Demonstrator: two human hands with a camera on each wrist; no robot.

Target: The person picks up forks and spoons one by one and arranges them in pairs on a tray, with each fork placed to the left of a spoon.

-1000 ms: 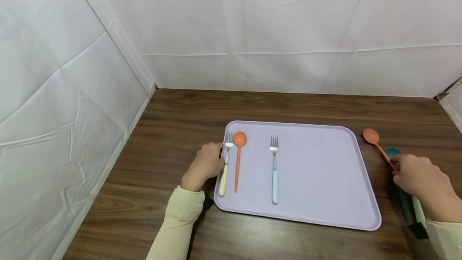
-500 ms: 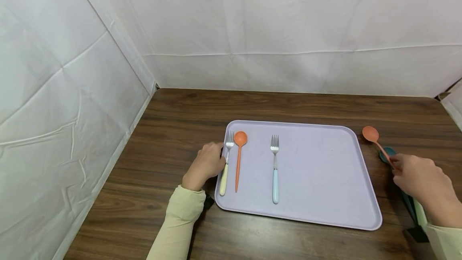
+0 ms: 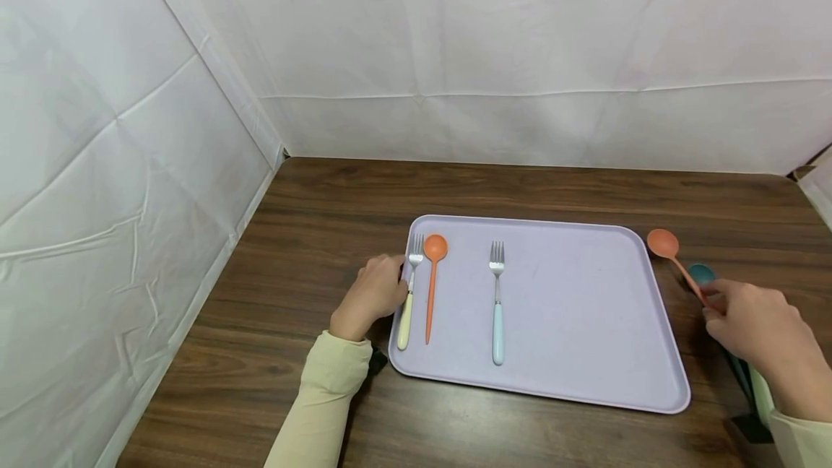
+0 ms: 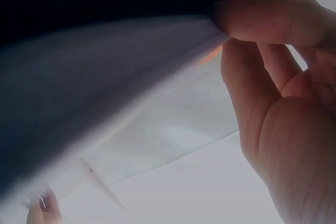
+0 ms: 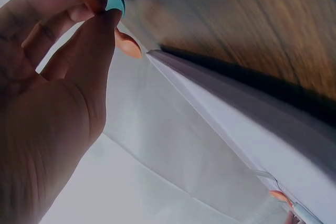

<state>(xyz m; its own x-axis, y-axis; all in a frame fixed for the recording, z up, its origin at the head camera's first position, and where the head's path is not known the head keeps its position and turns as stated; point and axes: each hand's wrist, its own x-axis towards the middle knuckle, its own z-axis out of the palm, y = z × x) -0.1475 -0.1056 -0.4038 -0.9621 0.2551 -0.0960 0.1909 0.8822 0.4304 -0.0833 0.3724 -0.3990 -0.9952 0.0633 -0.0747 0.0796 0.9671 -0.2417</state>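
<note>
In the head view my right hand (image 3: pixel 760 327) pinches an orange spoon (image 3: pixel 664 244) by its handle, right of the lilac tray (image 3: pixel 585 323). The spoon's bowl points away from me, close by the tray's right edge. Under that hand lies a teal spoon (image 3: pixel 701 274), partly covered. My left hand (image 3: pixel 370 296) grips the tray's left rim; thumb and finger meet at the edge in the left wrist view. On the tray lie a yellow-handled fork (image 3: pixel 406 320), a second orange spoon (image 3: pixel 430 295) and a fork with a light blue handle (image 3: pixel 497 331).
A pale green handle (image 3: pixel 760 396) shows beneath the right wrist, partly hidden. The dark wooden table (image 3: pixel 273 273) runs to white cloth walls (image 3: pixel 520 42) at the back and left.
My right hand and the orange spoon in it have shifted slightly left, toward the tray. My left hand stays at the tray's rim. The head view drifts a little.
</note>
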